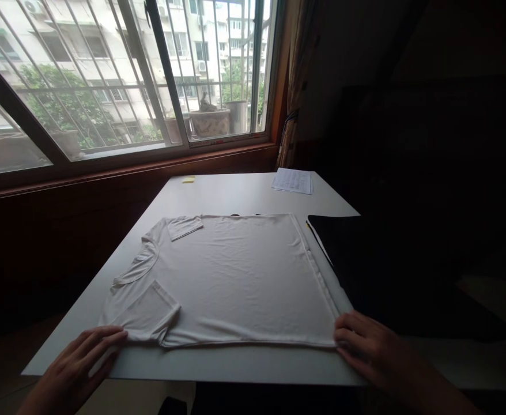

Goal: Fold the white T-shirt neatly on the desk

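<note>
White T-shirt [235,276] lies flat on the surface [227,199], collar [138,266] to the left, sleeves [147,308] turned inward. Left hand [80,360] pinches the near shoulder edge; right hand [363,344] pinches the near hem corner. Gripping both ends presumably keeps that long edge straight.

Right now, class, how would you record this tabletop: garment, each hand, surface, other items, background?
garment: white T-shirt, spread flat, neckline leftward, sleeves folded inward
left hand: fingertips at near shoulder end
right hand: fingers closed on near hem corner
surface: white table
other items: yellow sticky notes; printed sheets; black item, kind unclear
background: barred window
</note>
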A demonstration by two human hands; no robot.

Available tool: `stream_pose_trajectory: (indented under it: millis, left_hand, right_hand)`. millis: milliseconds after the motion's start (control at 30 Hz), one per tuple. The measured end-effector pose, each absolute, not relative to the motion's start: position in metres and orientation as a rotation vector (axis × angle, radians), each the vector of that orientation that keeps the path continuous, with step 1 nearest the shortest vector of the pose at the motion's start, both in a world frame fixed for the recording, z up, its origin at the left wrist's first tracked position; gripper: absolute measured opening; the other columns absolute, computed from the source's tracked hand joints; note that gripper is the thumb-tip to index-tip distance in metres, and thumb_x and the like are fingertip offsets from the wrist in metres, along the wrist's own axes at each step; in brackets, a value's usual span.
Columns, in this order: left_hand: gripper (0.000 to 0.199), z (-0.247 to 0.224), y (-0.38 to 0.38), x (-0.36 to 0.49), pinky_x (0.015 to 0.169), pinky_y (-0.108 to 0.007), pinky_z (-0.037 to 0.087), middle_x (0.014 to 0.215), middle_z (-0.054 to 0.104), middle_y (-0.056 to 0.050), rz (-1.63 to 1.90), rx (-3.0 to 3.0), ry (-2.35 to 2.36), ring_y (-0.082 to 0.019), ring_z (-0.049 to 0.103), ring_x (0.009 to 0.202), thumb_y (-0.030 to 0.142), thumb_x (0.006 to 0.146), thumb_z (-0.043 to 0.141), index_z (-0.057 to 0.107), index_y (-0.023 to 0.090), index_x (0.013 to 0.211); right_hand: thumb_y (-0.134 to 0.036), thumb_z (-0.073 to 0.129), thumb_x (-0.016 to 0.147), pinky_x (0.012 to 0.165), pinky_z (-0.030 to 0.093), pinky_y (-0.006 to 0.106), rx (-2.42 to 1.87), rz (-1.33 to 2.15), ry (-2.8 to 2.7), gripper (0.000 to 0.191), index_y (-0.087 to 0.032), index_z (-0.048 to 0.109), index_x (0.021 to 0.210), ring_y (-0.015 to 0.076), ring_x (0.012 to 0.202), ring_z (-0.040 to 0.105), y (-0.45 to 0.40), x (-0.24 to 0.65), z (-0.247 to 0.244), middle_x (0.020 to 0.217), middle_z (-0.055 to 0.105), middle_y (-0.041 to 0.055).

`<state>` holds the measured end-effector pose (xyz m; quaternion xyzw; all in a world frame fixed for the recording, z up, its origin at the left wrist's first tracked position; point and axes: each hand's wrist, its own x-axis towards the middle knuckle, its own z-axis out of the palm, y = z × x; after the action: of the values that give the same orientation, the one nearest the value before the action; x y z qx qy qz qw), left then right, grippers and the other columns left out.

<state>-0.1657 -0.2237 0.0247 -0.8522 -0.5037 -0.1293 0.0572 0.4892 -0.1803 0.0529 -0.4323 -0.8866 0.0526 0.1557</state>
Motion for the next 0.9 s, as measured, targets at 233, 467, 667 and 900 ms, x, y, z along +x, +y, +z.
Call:
stream_pose_trajectory:
  millis: [233, 467, 667, 900]
  left_hand:
    - [0.038, 0.023, -0.208, -0.194, 0.085, -0.027, 0.061, 0.125, 0.071, -0.002, -0.363, -2.533, -1.51, -0.024, 0.072, 0.104, 0.041, 0.098, 0.051, 0.064, 0.037, 0.134]
    - [0.04, 0.02, -0.203, -0.206, 0.084, -0.032, 0.063, 0.123, 0.072, -0.002, -0.306, -2.525, -1.48, -0.026, 0.073, 0.105, 0.038, 0.099, 0.049, 0.062, 0.039, 0.137]
    - [0.041, 0.01, -0.201, -0.216, 0.083, -0.033, 0.062, 0.119, 0.074, -0.005, -0.371, -2.455, -1.369, -0.026, 0.073, 0.1, 0.042, 0.096, 0.058, 0.064, 0.034, 0.135]
    - [0.036, 0.018, -0.203, -0.167, 0.098, -0.037, 0.054, 0.129, 0.068, -0.005, -0.43, -2.496, -1.388, -0.025, 0.065, 0.114, 0.033, 0.103, 0.05, 0.06, 0.034, 0.138]
  right_hand:
    - [-0.009, 0.053, 0.089, 0.085, 0.058, 0.035, -1.241, 0.063, -2.598, 0.028, -0.026, 0.068, 0.105, 0.0226, 0.097, 0.068, -0.186, 0.506, 0.039, 0.105, 0.069, 0.0059]
    - [-0.014, 0.053, 0.093, 0.086, 0.06, 0.029, -1.148, -0.075, -2.557, 0.032, -0.025, 0.069, 0.118, 0.0196, 0.098, 0.072, -0.189, 0.516, 0.027, 0.11, 0.073, 0.0064]
    - [-0.014, 0.054, 0.096, 0.09, 0.059, 0.025, -1.047, -0.116, -2.481, 0.031, -0.022, 0.069, 0.121, 0.0179, 0.099, 0.073, -0.19, 0.515, 0.025, 0.109, 0.074, 0.0065]
    - [-0.018, 0.057, 0.099, 0.088, 0.061, 0.025, -1.056, 0.008, -2.387, 0.025, -0.025, 0.07, 0.119, 0.0174, 0.096, 0.073, -0.19, 0.508, 0.022, 0.106, 0.074, 0.0047]
